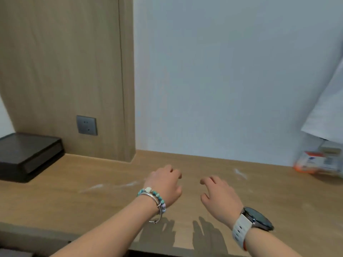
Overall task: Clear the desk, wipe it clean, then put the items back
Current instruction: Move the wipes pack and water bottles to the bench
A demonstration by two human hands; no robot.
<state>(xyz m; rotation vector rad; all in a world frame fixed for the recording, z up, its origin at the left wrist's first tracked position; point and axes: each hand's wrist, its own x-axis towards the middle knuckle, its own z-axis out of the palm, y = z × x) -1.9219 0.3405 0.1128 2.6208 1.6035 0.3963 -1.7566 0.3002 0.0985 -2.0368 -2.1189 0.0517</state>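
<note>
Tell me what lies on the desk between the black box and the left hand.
Head view: no object, only bare desk between the black box and the left hand, crossed by pale whitish streaks.

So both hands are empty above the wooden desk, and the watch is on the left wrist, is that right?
Not quite: the head view shows the watch on the right wrist; the left wrist wears beaded bracelets. The left hand and right hand are indeed empty above the wooden desk.
</note>
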